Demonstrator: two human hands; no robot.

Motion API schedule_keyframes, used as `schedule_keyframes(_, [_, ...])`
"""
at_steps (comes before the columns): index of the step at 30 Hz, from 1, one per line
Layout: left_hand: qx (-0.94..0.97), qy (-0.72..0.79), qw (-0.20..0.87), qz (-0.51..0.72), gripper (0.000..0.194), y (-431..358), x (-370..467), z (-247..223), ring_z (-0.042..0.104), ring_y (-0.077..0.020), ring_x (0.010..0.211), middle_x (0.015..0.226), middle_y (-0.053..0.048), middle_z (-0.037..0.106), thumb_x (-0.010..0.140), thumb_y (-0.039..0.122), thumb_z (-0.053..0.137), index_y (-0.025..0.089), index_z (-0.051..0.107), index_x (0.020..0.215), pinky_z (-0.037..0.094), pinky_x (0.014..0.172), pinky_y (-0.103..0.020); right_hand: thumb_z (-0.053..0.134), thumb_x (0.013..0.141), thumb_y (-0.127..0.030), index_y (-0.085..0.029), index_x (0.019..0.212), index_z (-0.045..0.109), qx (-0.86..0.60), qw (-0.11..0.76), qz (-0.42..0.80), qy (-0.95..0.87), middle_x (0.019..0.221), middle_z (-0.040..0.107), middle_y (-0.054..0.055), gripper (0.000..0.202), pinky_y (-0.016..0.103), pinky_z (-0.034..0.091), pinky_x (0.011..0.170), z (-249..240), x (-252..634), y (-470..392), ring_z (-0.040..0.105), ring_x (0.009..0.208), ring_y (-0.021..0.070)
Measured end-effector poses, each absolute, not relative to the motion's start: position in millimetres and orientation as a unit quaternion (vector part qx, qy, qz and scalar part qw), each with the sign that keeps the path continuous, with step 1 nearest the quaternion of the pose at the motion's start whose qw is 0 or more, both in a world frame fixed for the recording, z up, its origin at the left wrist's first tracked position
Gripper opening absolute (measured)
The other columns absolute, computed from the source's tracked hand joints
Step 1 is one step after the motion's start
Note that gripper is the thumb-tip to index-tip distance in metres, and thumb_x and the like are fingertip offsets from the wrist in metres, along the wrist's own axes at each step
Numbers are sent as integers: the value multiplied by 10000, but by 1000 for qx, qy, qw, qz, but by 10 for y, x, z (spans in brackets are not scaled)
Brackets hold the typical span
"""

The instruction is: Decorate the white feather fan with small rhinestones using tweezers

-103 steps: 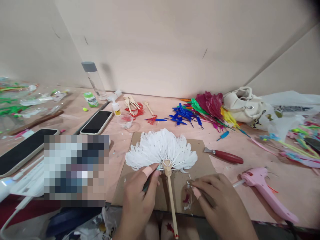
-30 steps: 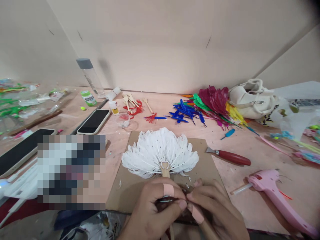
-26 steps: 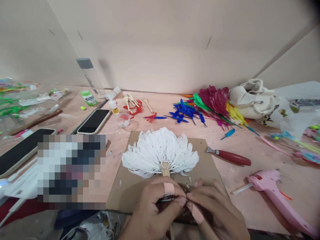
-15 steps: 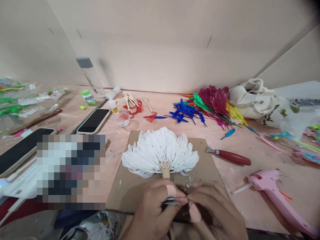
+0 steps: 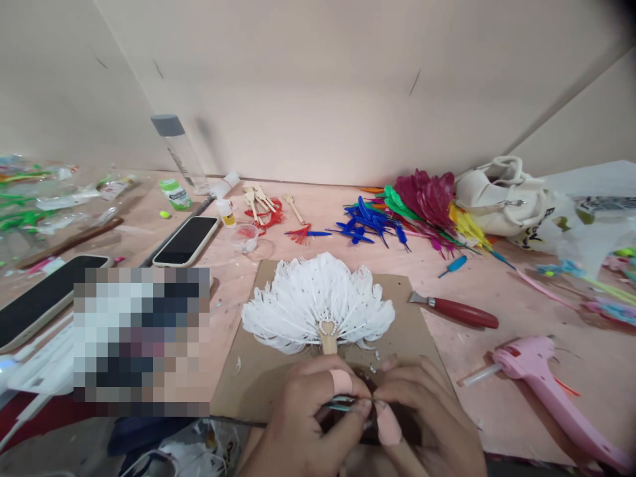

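My left hand (image 5: 318,414) is closed around a pair of thin teal tweezers (image 5: 342,402), mostly hidden by the fingers. My right hand (image 5: 422,407) pinches something tiny right at the left fingertips; its kind cannot be made out. A strip of tape wraps my left index finger, another my right thumb. Just beyond both hands a white feather fan (image 5: 318,301) lies on a brown cardboard sheet (image 5: 415,311). A heart of pearl-like beads (image 5: 328,327) sits at the top of its wooden handle (image 5: 328,344). Several small white beads (image 5: 373,363) lie loose near my right hand.
To the right are a red-handled blade tool (image 5: 464,313) and a pink glue gun (image 5: 539,377). Blue feathers (image 5: 370,222), a white bag (image 5: 501,195) and a bottle (image 5: 179,152) stand farther back. Two phones (image 5: 186,240) lie left, beside a blurred-out patch.
My hands have shifted only slightly, fingertips still meeting in front of the fan. My left thumb has moved a little, showing more of the tweezers. Everything else stays put.
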State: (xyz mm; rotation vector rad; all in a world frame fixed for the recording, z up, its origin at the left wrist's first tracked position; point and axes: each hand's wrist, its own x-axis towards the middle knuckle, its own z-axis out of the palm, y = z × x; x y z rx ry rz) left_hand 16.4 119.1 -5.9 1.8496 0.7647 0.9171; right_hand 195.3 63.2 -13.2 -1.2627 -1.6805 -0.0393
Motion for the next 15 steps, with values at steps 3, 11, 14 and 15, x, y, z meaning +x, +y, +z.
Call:
schedule_keyframes(3, [745,317,446,383,160,1196,172,-46,685,-139,699,761,-19,738,919,127,676,203,779,823,514,644,-212,654,1015,-241,-246,915,669,-541,521,-17,-660,814,712,-10,101,253,568,764,-167,1940,592,705,868,140])
schedule_keyframes(11, [729,306,470,393,127,1239,138,-53,722,-132,745,847,-25,790,918,149,741,221,831,864,569,707,-196,674,962,-172,-249,950,695,-542,551,-5,-634,863,725,-10,81,215,569,783,-188,1923,571,700,916,129])
schedule_keyframes(14, [709,281,517,389,128,1238,131,-55,783,-141,844,972,-37,835,933,164,776,241,876,907,610,797,-198,677,976,-186,-248,961,696,-542,537,-7,-646,855,733,-18,66,211,573,779,-169,1926,577,710,897,121])
schedule_keyframes(15, [706,277,524,389,131,1238,131,-54,795,-143,865,1002,-37,846,933,164,785,248,885,915,617,816,-197,672,984,-191,-247,962,694,-542,532,-8,-651,847,737,-22,64,219,574,788,-167,1929,576,715,882,121])
